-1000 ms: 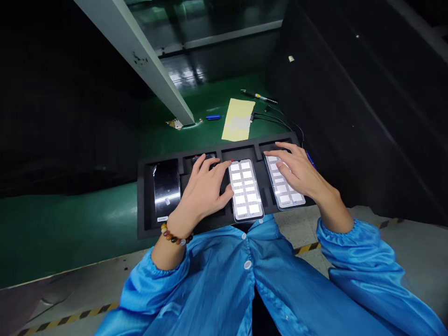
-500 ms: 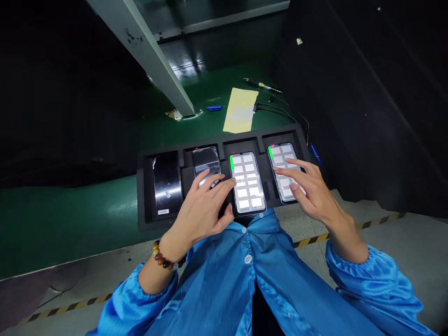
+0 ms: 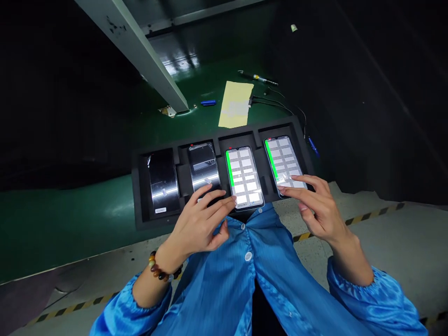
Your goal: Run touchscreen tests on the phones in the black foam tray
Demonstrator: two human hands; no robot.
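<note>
Four phones (image 3: 247, 179) lie in a row in a black tray (image 3: 137, 196) at the near edge of a green surface (image 3: 98, 210), two lit and two dark, as a person in blue sleeves (image 3: 378, 291) bends both hands over them. The left hand (image 3: 196, 224), palm down with fingers loosely spread, grips nothing; its index fingertip meets the near left corner of the left lit phone (image 3: 245, 175), while its other fingers overlap the near end of the right dark phone (image 3: 203, 161). The right hand (image 3: 320, 210), half open and likewise free of any grip, sets its fingertips on the near part of the right lit phone (image 3: 283, 156). Each lit screen shows white blocks and, down its left side, a green strip (image 3: 230, 168). The left dark phone (image 3: 163, 179) bears a white label (image 3: 160, 210) at its near end. Beyond the tray are a yellow sheet (image 3: 237, 100), black cables (image 3: 250, 100), a blue cap (image 3: 208, 102) and a black pen (image 3: 259, 78), with a gray post (image 3: 154, 60) to the left. A blue pen (image 3: 313, 146) shows just right of the tray.
</note>
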